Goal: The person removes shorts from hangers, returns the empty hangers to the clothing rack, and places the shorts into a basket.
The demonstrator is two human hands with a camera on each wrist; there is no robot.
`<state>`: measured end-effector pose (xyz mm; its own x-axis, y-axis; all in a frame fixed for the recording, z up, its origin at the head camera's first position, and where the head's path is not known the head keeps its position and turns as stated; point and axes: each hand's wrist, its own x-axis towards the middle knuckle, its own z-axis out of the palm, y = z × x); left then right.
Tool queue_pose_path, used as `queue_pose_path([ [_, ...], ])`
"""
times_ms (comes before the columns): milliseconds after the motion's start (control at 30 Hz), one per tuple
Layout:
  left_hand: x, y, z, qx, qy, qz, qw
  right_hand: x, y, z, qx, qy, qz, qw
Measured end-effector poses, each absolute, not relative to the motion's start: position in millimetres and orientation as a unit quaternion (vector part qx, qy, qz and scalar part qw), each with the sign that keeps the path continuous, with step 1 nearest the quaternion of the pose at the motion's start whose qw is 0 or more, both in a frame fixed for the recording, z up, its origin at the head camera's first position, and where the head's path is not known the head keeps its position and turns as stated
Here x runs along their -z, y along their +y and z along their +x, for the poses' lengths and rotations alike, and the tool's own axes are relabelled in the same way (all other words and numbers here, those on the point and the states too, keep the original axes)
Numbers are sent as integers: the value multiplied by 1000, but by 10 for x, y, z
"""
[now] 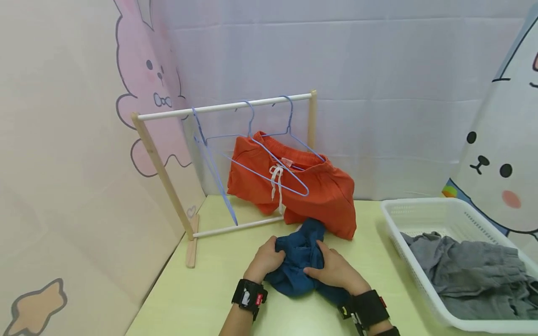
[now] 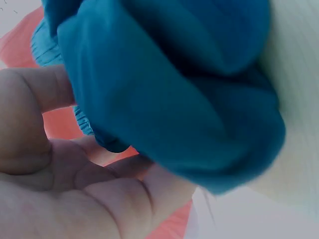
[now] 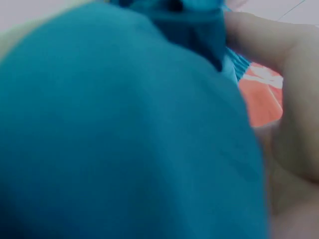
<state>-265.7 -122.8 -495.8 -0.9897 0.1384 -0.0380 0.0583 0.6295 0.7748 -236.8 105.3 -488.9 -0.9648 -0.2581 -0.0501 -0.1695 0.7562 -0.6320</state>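
A crumpled blue garment (image 1: 296, 261) with a gathered elastic edge is bunched up low over the table between both hands. My left hand (image 1: 266, 259) grips its left side, thumb and fingers around a fold; in the left wrist view the blue cloth (image 2: 164, 99) hangs in loose folds from that hand. On the opposite side my right hand (image 1: 336, 268) holds the cloth between thumb and fingers. Close up in the right wrist view, the blue cloth (image 3: 129, 124) covers most of the picture. Part of the garment trails under the right wrist.
A small wooden rack (image 1: 161, 172) with a white top bar (image 1: 218, 108) stands behind. Orange shorts (image 1: 252, 170) with a white drawstring are on one of its blue hangers. Another blue hanger (image 1: 216, 172) hangs at left. At right is a white basket (image 1: 414, 275) holding grey clothing (image 1: 470, 270).
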Motion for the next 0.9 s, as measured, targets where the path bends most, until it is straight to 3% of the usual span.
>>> queue_pose_path([
  [233,5009,-1094,-2577,-438,895,74,48,4914,867,-2339,366,916,-139,92],
  [900,4976,-1044,-2550,-470,874,91,85,4916,662,-2339,303,945,-122,33],
])
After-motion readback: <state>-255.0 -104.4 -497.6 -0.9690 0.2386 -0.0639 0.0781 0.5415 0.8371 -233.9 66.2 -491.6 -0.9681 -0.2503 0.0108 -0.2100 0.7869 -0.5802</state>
